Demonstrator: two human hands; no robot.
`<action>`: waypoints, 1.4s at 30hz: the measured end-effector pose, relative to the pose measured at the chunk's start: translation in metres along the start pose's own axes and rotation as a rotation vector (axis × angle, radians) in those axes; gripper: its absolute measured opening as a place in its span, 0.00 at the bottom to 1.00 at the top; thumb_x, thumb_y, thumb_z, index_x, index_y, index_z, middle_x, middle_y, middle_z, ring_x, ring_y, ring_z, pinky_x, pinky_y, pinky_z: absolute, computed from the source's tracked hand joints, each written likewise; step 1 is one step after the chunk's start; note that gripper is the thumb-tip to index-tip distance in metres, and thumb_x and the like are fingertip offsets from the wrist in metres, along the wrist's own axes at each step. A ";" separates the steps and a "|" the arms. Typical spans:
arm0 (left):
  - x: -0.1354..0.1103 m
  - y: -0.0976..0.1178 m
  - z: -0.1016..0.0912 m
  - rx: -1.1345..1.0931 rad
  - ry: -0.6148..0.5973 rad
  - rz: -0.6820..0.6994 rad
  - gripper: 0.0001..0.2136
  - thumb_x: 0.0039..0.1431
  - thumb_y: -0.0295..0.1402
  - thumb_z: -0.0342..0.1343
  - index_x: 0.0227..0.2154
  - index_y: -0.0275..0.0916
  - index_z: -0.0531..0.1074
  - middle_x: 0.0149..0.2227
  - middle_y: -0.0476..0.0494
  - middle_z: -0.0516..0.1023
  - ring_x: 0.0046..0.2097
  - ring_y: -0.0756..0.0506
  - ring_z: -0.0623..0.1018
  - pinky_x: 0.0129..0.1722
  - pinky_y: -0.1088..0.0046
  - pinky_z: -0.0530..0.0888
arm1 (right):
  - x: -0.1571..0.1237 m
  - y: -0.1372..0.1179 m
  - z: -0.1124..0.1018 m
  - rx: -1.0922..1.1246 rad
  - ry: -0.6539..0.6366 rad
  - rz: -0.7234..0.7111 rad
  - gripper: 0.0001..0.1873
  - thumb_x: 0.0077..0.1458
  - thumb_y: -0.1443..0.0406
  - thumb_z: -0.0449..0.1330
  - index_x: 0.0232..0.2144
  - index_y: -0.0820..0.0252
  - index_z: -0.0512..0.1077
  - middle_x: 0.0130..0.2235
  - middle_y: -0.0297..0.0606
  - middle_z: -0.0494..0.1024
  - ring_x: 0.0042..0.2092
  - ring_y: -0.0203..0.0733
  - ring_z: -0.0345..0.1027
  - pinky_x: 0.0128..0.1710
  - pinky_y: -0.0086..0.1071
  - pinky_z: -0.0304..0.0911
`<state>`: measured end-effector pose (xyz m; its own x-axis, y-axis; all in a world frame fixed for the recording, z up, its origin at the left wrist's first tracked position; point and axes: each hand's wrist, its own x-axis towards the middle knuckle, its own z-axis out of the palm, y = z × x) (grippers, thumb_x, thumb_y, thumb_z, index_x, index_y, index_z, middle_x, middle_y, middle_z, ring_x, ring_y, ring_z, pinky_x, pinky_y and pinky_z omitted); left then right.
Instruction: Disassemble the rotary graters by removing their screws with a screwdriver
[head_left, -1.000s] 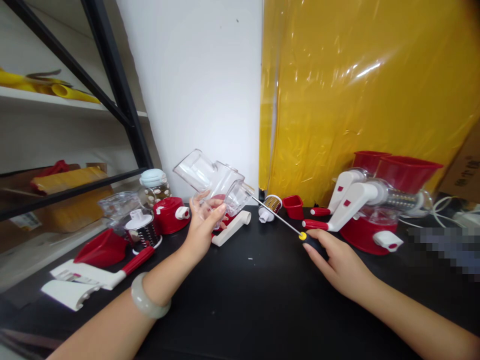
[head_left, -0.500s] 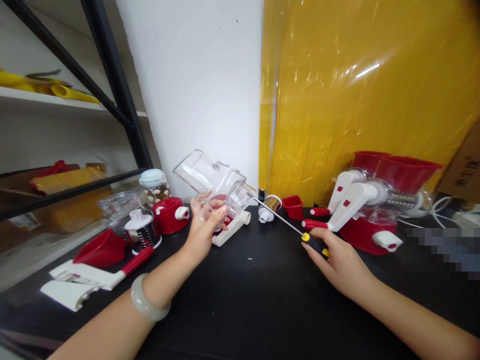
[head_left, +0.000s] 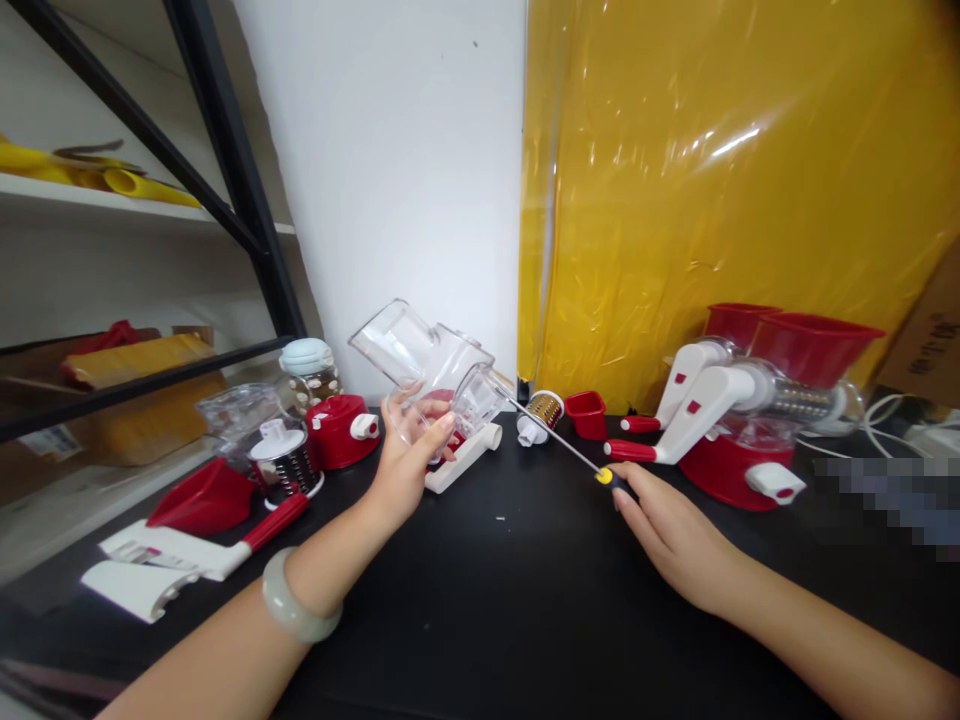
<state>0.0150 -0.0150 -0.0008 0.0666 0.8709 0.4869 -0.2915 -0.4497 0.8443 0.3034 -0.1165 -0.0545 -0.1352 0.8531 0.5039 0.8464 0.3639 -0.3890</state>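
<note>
My left hand point(head_left: 405, 462) is wrapped round a clear plastic grater housing point(head_left: 429, 366), held tilted above the black table point(head_left: 495, 600). My right hand point(head_left: 670, 532) grips the black and yellow handle of a screwdriver point(head_left: 559, 440). Its metal shaft runs up and left, and the tip meets the right end of the clear housing. A pale bangle point(head_left: 294, 600) sits on my left wrist.
Two assembled red and white rotary graters point(head_left: 739, 420) stand at the right. Loose parts lie around: a white crank point(head_left: 465, 455), a metal drum point(head_left: 541, 412), a small red cup point(head_left: 587, 412), a red base point(head_left: 339, 428), a red hopper point(head_left: 206, 497), a red-handled crank point(head_left: 195, 550). Shelving stands left.
My right hand has turned on the screwdriver handle, so less of the handle shows now. The clear housing has barely shifted in my left hand.
</note>
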 end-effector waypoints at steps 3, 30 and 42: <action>0.000 0.000 0.000 -0.004 -0.008 0.004 0.34 0.45 0.42 0.70 0.51 0.45 0.56 0.39 0.51 0.71 0.28 0.52 0.74 0.21 0.77 0.74 | 0.001 0.008 0.006 -0.040 0.039 -0.012 0.17 0.68 0.57 0.45 0.50 0.58 0.67 0.48 0.49 0.78 0.50 0.51 0.75 0.49 0.46 0.71; -0.004 0.000 0.001 -0.011 -0.043 0.001 0.35 0.44 0.44 0.70 0.50 0.44 0.56 0.39 0.52 0.69 0.29 0.52 0.74 0.22 0.76 0.74 | -0.002 0.001 -0.002 0.034 -0.028 0.104 0.16 0.65 0.55 0.47 0.52 0.53 0.61 0.43 0.39 0.77 0.41 0.45 0.76 0.41 0.39 0.69; -0.002 -0.001 0.002 0.006 -0.024 0.015 0.34 0.44 0.44 0.70 0.48 0.44 0.55 0.38 0.53 0.69 0.28 0.52 0.74 0.21 0.76 0.73 | -0.001 0.008 0.007 -0.036 -0.049 0.068 0.17 0.67 0.54 0.44 0.48 0.57 0.64 0.47 0.48 0.77 0.48 0.52 0.75 0.48 0.45 0.69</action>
<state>0.0167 -0.0160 -0.0024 0.0854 0.8589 0.5049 -0.2865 -0.4642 0.8381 0.3066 -0.1119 -0.0636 -0.1010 0.8932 0.4381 0.8721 0.2914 -0.3931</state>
